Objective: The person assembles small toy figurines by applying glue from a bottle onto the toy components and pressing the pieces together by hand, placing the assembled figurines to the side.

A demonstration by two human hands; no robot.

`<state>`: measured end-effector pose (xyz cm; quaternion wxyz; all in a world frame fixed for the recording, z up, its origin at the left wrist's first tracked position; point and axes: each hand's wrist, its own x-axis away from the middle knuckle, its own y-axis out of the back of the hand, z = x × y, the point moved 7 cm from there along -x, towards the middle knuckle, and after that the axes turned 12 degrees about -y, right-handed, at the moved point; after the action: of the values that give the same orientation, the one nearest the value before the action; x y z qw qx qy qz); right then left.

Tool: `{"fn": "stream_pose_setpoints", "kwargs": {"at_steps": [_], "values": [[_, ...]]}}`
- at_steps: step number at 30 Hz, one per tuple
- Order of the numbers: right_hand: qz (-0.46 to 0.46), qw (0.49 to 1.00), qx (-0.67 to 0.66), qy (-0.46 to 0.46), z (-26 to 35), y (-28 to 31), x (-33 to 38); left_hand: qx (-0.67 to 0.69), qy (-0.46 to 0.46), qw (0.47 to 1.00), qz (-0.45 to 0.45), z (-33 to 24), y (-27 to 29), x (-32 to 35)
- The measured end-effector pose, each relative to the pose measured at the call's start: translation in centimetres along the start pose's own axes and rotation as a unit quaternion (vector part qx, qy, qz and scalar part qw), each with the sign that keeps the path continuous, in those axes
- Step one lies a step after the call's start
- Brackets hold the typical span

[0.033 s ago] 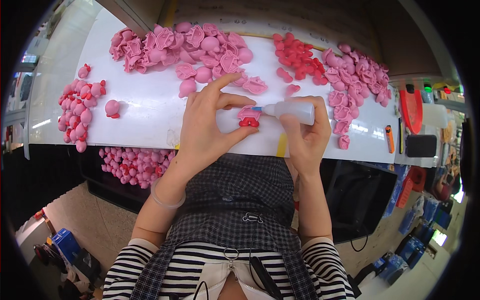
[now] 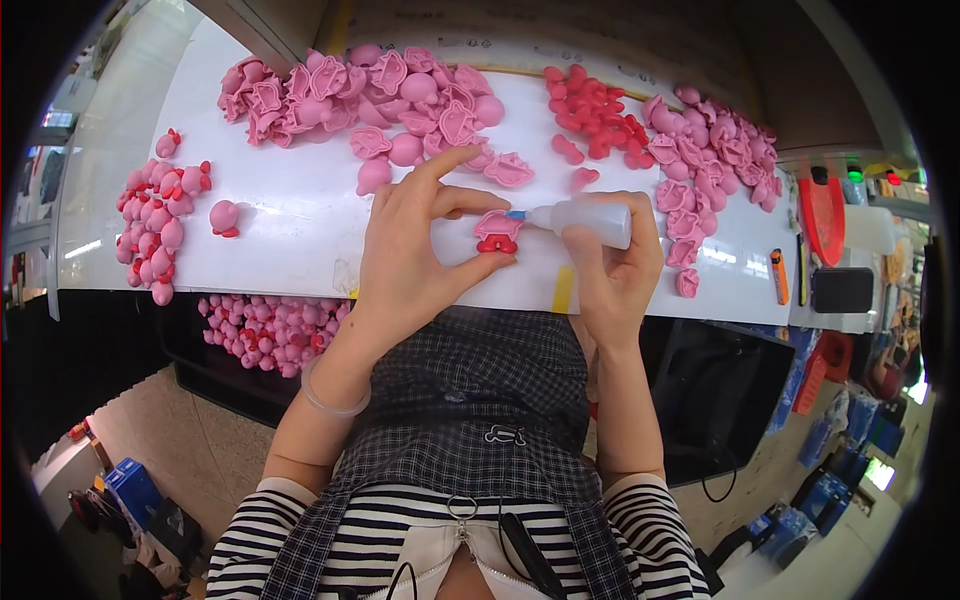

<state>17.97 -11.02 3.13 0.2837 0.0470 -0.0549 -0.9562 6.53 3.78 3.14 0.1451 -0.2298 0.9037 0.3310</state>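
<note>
My left hand (image 2: 405, 250) pinches a small pink hollow plastic shell (image 2: 493, 226) between the thumb and a finger, with its forefinger raised away. A red two-lobed piece (image 2: 497, 244) sits at the shell's near edge, close to the thumb tip. In my right hand (image 2: 622, 285) lies a translucent white squeeze bottle (image 2: 590, 222), tilted nearly flat. Its blue nozzle tip (image 2: 516, 215) points left and reaches the shell's upper right edge. Whether anything flows from the tip is too small to see.
Pink shells (image 2: 400, 85) are heaped at the back, more pink shells (image 2: 700, 150) at the right. Loose red pieces (image 2: 595, 110) lie between them. Joined pink-and-red pieces (image 2: 155, 225) gather at the left. Below the white table (image 2: 280, 250), a black bin (image 2: 240, 395) holds many more.
</note>
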Motion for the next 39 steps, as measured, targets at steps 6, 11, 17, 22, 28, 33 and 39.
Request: {"fn": "stream_pose_setpoints", "kwargs": {"at_steps": [6, 11, 17, 22, 28, 33, 39], "values": [[-0.028, 0.999, -0.004, 0.026, 0.2, 0.6, 0.5, 0.001, 0.003, 1.0, 0.016, -0.3, 0.0, -0.1], [-0.052, 0.998, -0.012, 0.031, -0.2, 1.2, 1.2, -0.003, -0.007, 1.0, 0.004, -0.4, 0.1, -0.1], [-0.071, 0.997, -0.019, 0.035, -0.4, 1.8, 1.6, 0.021, -0.005, 1.0, 0.0, -0.2, -0.1, -0.1], [-0.072, 0.997, -0.008, 0.037, -0.3, 1.9, 1.6, 0.011, -0.013, 1.0, -0.004, -0.3, -0.1, -0.2], [-0.047, 0.997, 0.034, 0.05, 0.4, 1.5, 1.7, 0.005, -0.017, 1.0, -0.009, -0.4, 0.0, -0.3], [-0.037, 0.999, 0.005, 0.032, -0.2, 2.1, 2.1, 0.017, -0.011, 1.0, -0.007, -0.2, -0.2, -0.4], [0.002, 0.986, -0.055, -0.158, -1.0, 2.7, 2.0, -0.013, -0.03, 0.999, -0.017, -0.4, 0.0, -0.1]]}}
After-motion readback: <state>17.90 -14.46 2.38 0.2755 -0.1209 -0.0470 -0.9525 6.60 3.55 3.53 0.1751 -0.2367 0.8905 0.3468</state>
